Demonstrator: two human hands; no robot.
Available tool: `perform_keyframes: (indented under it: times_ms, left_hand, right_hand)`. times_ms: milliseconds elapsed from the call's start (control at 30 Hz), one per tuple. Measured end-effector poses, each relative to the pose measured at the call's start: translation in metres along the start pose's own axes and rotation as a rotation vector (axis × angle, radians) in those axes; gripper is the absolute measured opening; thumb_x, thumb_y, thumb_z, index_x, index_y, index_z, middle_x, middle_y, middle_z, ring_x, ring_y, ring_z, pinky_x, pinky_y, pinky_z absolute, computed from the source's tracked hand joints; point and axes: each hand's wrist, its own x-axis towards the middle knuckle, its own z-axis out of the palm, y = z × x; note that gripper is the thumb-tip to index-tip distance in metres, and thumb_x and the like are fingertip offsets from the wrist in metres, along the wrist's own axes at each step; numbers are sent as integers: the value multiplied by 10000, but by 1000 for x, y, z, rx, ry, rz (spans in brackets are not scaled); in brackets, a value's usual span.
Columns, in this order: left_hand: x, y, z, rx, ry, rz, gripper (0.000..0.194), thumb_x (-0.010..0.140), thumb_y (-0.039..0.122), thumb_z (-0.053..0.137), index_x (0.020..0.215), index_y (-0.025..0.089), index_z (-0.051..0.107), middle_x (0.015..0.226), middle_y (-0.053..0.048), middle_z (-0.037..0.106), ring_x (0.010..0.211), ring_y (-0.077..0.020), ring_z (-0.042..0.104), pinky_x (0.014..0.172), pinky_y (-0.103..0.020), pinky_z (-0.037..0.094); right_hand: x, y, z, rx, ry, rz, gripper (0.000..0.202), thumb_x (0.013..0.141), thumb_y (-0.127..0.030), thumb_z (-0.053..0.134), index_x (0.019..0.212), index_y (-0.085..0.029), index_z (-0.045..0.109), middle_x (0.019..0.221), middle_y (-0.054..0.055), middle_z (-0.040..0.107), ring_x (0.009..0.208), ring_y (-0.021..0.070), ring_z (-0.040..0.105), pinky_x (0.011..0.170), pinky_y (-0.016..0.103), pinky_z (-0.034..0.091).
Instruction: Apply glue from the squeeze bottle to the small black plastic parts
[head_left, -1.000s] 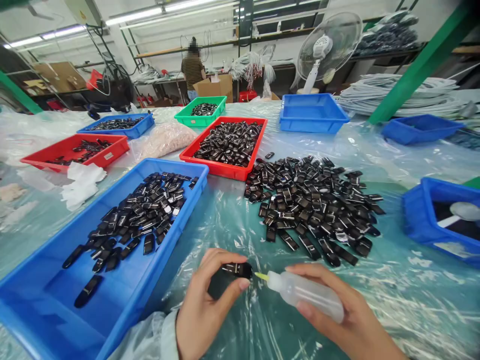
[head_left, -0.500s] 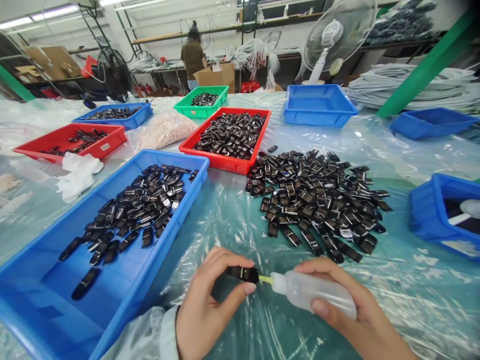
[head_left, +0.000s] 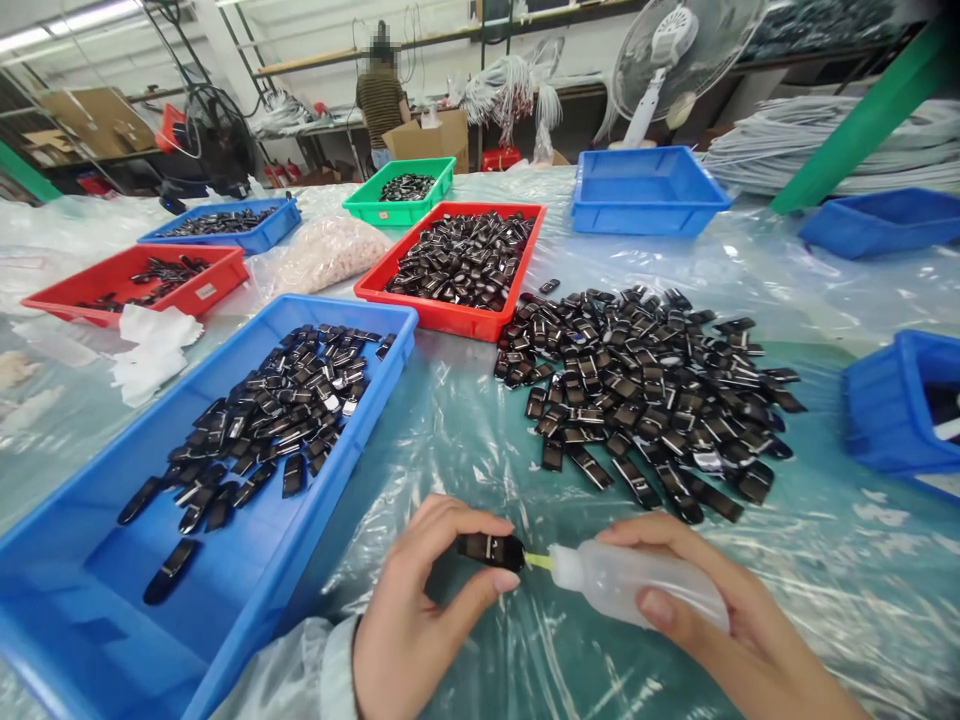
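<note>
So, your left hand [head_left: 411, 612] pinches small black piece [head_left: 493, 550] between finger and thumb, maybe to leave round end free. Your right hand [head_left: 757, 630] wraps soft bottle [head_left: 611, 580] sideways, so yellow tip [head_left: 538, 562] points at that end. Black pile [head_left: 637, 400] sits near, easy to reach.

Left of the heap of black plastic casings [head_left: 645, 400], I have a free lane over the film-covered desk [head_left: 450, 420], walled by the long blue tray [head_left: 360, 430]. The red tray [head_left: 457, 320] blocks behind-left; right, open film reaches the blue bin [head_left: 877, 420].
</note>
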Motion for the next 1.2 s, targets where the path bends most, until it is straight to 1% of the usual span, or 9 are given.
perform_keyframes:
  times_ms: [100, 267, 433, 533, 700, 767, 967, 1067, 1200]
  left_hand:
    - [1, -1, 0, -5, -6, -19, 128, 873, 325, 634, 998, 295, 630, 892, 3, 584, 863, -170, 551, 756, -267, 391]
    - [1, -3, 0, 5, -11, -8, 134, 883, 298, 624, 1014, 322, 617, 908, 19, 590, 879, -162, 549, 760, -262, 384]
    - [-1, -3, 1, 12, 16, -51, 130, 864, 365, 641, 984, 315, 632, 905, 17, 612, 863, -182, 557, 797, -307, 358]
    - [-1, -2, 2, 8, 18, -71, 125, 860, 349, 646, 979, 311, 635, 895, 17, 620, 852, -187, 562, 800, -317, 360]
    - [-1, -1, 1, 21, 1, -114, 225, 854, 289, 638, 1075, 322, 613, 935, 18, 625, 867, -172, 567, 771, -279, 417]
    - [0, -1, 0, 24, -14, -114, 221, 856, 268, 632, 1072, 309, 615, 946, 16, 633, 875, -164, 576, 774, -266, 431]
    - [2, 0, 1, 39, -33, -104, 203, 850, 221, 626, 1039, 297, 628, 787, 31, 573, 685, -119, 530, 658, -232, 415]
    - [1, -1, 0, 42, -55, -83, 210, 875, 231, 601, 1074, 297, 606, 817, 20, 542, 710, -123, 512, 676, -242, 403]
    - [0, -1, -2, -25, -75, -64, 209, 951, 258, 493, 1132, 302, 588, 975, -8, 557, 892, -140, 530, 782, -249, 395]
  right_hand:
    - [2, 4, -3, -30, -38, -42, 272, 870, -538, 545, 1005, -313, 616, 909, 28, 640, 753, 224, 636, 520, 242, 513]
    - [3, 7, -5, -46, -60, -38, 227, 890, -505, 534, 1029, -337, 595, 955, 18, 636, 798, 226, 647, 493, 221, 508]
    - [-1, 5, -5, -21, -69, -1, 238, 884, -513, 535, 1020, -327, 597, 924, 18, 647, 787, 228, 651, 482, 226, 503]
    - [-1, 3, -5, 0, -81, 9, 224, 879, -494, 547, 1013, -323, 601, 896, 12, 656, 781, 227, 652, 480, 228, 502]
    - [2, 2, -3, 2, -29, -34, 168, 852, -432, 587, 985, -332, 615, 880, -14, 663, 719, 199, 651, 456, 211, 488]
    - [2, 2, -4, -21, -22, -73, 150, 850, -401, 599, 983, -333, 614, 882, -19, 664, 714, 191, 652, 454, 201, 485]
    - [1, 1, -4, -48, -33, -111, 123, 864, -370, 591, 985, -355, 596, 878, -38, 652, 710, 167, 643, 474, 184, 478]
    - [1, 2, -3, -24, -22, -93, 129, 865, -384, 586, 991, -356, 581, 877, -36, 645, 702, 164, 637, 461, 180, 465]
    - [1, 4, -2, -25, -11, -103, 136, 885, -390, 565, 1016, -354, 562, 859, -29, 639, 660, 157, 623, 432, 179, 439]
